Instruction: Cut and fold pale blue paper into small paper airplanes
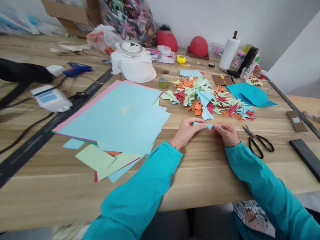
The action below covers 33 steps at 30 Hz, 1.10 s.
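Note:
A small folded piece of light blue paper [209, 126] is held between both hands, low over the wooden table. My left hand [187, 130] pinches its left end, thumb in front and fingers behind. On the other end, my right hand [226, 132] has its thumb and fingertips closed. Just beyond the hands lies a heap of folded paper figures [197, 93] in green, orange, red and blue. Scissors [257, 139] with black handles rest right of my right hand, blades slightly apart. Large light blue sheets [120, 116] are stacked to the left.
Cut green paper pieces [97, 156] lie near the front left. A glue gun [78, 69], white device [51, 98] and cables are farther left. A white cap [132, 63], red domes [198, 46] and white roll [229, 53] stand at the back. A black phone-like slab [306, 156] lies right.

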Each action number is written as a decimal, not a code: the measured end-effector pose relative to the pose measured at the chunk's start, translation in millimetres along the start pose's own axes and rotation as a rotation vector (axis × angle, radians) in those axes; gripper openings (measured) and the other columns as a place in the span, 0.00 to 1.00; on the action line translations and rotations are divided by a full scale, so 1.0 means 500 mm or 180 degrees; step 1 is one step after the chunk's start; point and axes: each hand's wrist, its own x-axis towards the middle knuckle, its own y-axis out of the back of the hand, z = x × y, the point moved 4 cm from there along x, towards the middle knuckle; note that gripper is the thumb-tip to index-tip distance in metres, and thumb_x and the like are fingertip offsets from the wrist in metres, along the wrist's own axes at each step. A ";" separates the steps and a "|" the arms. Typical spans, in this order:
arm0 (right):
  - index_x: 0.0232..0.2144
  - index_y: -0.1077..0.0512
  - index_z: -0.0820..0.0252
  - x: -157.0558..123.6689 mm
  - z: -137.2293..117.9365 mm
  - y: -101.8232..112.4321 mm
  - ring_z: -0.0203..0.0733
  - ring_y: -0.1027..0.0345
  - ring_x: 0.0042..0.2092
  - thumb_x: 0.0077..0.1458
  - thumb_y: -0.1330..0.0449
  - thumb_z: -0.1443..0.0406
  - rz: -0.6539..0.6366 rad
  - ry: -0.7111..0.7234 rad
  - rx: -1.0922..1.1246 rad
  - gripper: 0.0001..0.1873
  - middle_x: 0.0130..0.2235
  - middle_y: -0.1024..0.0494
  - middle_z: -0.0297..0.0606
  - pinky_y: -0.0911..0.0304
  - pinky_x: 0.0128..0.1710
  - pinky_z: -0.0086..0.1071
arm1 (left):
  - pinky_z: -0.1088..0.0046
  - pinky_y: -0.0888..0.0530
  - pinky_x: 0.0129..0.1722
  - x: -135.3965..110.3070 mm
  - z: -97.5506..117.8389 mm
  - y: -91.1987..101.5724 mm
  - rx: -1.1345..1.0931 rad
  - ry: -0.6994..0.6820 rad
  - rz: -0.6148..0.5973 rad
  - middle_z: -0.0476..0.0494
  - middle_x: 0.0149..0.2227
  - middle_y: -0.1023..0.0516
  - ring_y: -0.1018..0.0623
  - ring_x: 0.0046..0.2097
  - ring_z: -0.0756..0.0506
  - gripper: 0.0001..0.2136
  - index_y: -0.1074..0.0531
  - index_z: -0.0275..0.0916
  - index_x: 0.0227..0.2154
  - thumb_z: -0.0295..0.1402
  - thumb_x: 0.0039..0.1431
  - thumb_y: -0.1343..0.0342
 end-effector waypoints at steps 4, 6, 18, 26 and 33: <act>0.19 0.24 0.58 -0.005 -0.020 -0.006 0.36 0.33 0.25 0.49 0.38 0.52 -0.0123 0.0287 -0.0249 0.17 0.21 0.23 0.34 0.37 0.28 0.31 | 0.68 0.28 0.42 -0.007 0.010 -0.005 0.0534 -0.0071 -0.0279 0.43 0.33 0.19 0.23 0.39 0.44 0.14 0.21 0.37 0.30 0.39 0.39 0.33; 0.23 0.23 0.57 -0.007 -0.023 -0.009 0.38 0.31 0.27 0.48 0.38 0.52 -0.0169 0.0399 -0.0293 0.15 0.24 0.22 0.35 0.35 0.29 0.31 | 0.68 0.28 0.42 -0.007 0.012 -0.005 0.0594 -0.0095 -0.0340 0.43 0.33 0.19 0.23 0.39 0.43 0.13 0.20 0.37 0.30 0.39 0.40 0.34; 0.25 0.23 0.58 -0.014 -0.016 -0.010 0.39 0.28 0.30 0.45 0.33 0.57 0.0070 0.0656 -0.0399 0.11 0.27 0.20 0.37 0.33 0.32 0.33 | 0.69 0.28 0.39 -0.005 0.008 0.004 0.0953 -0.0231 -0.0211 0.42 0.31 0.19 0.22 0.36 0.43 0.12 0.20 0.37 0.27 0.40 0.40 0.34; 0.22 0.23 0.59 -0.010 -0.010 -0.009 0.38 0.31 0.27 0.40 0.31 0.55 0.0082 0.0326 -0.0085 0.13 0.24 0.21 0.36 0.36 0.28 0.32 | 0.70 0.28 0.37 -0.006 0.008 0.003 0.0891 -0.0229 -0.0158 0.43 0.29 0.19 0.23 0.35 0.44 0.12 0.21 0.37 0.26 0.40 0.40 0.34; 0.22 0.23 0.58 -0.007 -0.011 0.003 0.36 0.33 0.26 0.40 0.32 0.55 0.0366 0.0359 -0.0022 0.12 0.23 0.23 0.35 0.37 0.28 0.31 | 0.72 0.29 0.32 0.000 0.008 0.015 0.0807 -0.0196 0.0079 0.45 0.27 0.20 0.25 0.31 0.47 0.12 0.21 0.38 0.26 0.41 0.40 0.34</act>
